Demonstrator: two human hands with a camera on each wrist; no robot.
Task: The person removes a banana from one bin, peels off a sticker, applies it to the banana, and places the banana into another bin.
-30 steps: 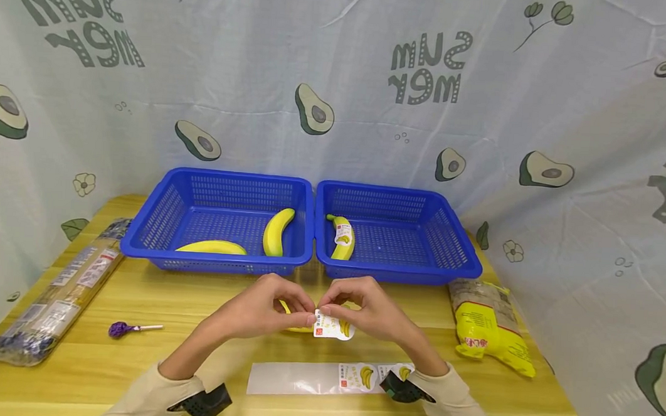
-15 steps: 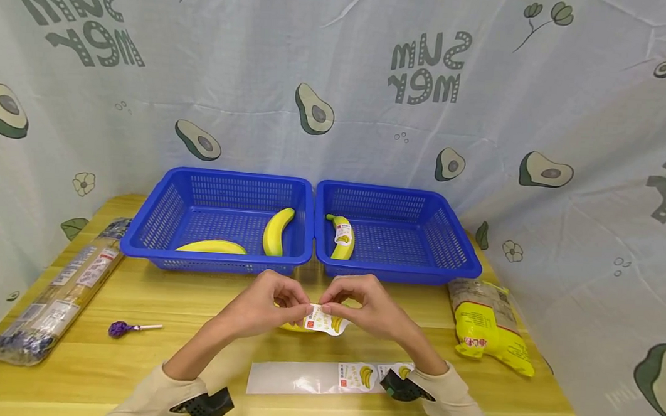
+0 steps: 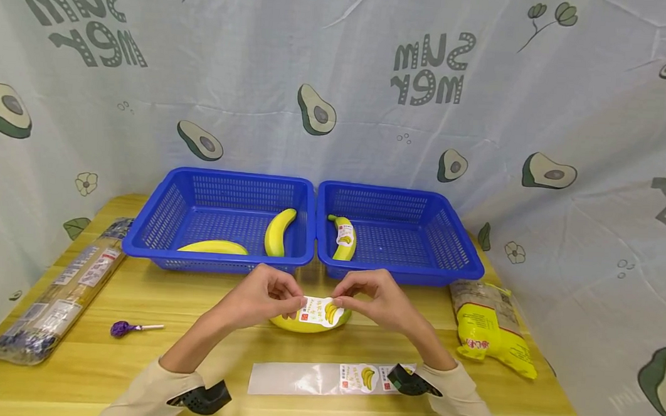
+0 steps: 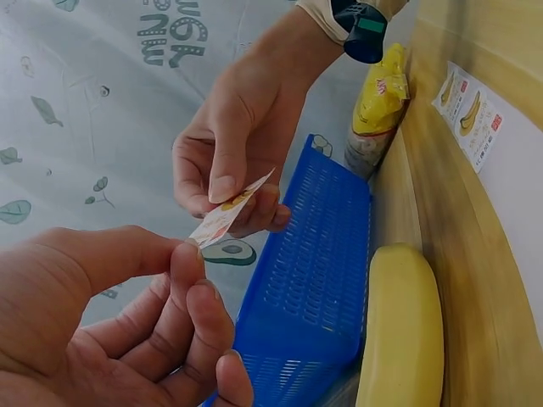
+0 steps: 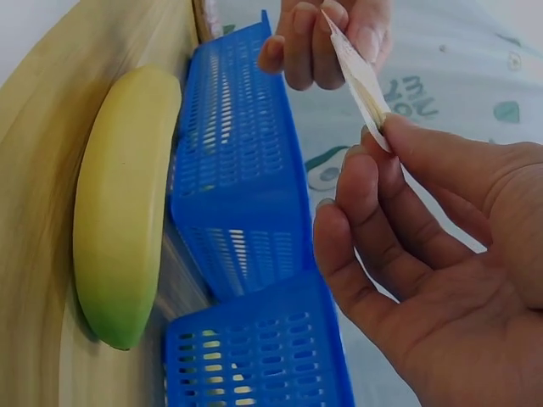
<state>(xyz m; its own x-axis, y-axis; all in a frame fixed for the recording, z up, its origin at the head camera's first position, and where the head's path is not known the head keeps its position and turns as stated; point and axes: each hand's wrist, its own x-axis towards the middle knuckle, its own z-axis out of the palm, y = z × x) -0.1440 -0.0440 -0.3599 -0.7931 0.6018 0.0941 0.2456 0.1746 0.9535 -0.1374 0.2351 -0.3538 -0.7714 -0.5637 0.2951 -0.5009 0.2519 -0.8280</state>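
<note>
Between my two hands a white sticker [image 3: 317, 311] with a banana picture is stretched flat. My left hand [image 3: 264, 297] pinches its left end between thumb and forefinger, and my right hand [image 3: 374, 300] pinches the right end the same way. Below the sticker a banana [image 3: 307, 325] lies on the table, partly hidden by it in the head view. Both wrist views show a gap between this banana [image 5: 127, 203] and the sticker [image 4: 227, 212]. Nearer me lies a backing strip [image 3: 292, 379] bearing more banana stickers [image 3: 359, 378] at its right end.
Two blue baskets stand at the back. The left basket [image 3: 217, 258] holds two bananas [image 3: 279, 232]; the right basket [image 3: 397, 274] holds one banana with a sticker [image 3: 345, 235]. A long noodle packet [image 3: 63, 294] and a purple lollipop [image 3: 126, 328] lie left, a yellow bag [image 3: 487, 329] right.
My hands have drawn apart, the right one moving to its end of the sticker. The sticker has shifted slightly left and up and is now held at both ends, showing more of the banana.
</note>
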